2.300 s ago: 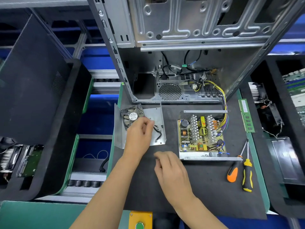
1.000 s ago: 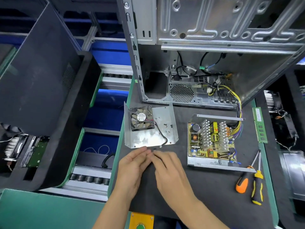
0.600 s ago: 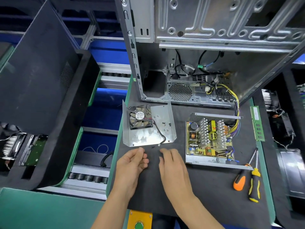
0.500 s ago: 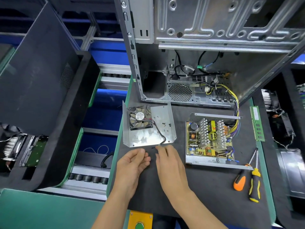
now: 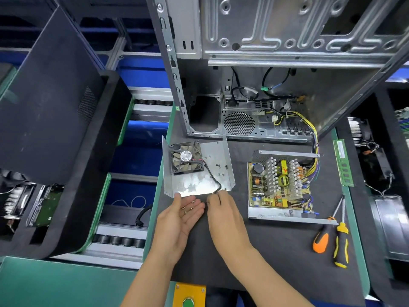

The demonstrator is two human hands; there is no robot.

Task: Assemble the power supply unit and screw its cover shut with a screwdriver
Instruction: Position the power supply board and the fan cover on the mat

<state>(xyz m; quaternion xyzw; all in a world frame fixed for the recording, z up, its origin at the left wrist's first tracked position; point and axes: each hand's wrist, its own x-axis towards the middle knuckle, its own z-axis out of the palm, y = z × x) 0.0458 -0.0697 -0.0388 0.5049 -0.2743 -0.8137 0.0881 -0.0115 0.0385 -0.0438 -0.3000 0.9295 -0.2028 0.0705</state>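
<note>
Right now the left hand (image 5: pixel 179 214) lies palm-up, fingers apart, cradling small screws (image 5: pixel 188 208). Beside it, the right hand (image 5: pixel 223 212) pinches at the counter (image 5: pixel 276 251) just below the cover (image 5: pixel 199 171). Both screwdrivers (image 5: pixel 332 235) lie far right, nearer the right hand, handles toward the person.

This is a workshop where computers get put together. A big bare grey metal computer case (image 5: pixel 287 63) stands open at the top of the frame on a black work mat (image 5: pixel 276 251). Two screwdrivers with orange and yellow handles (image 5: pixel 332 240) lie at the lower right, and black foam trays of computer parts (image 5: pixel 55 173) sit at the left.
</note>
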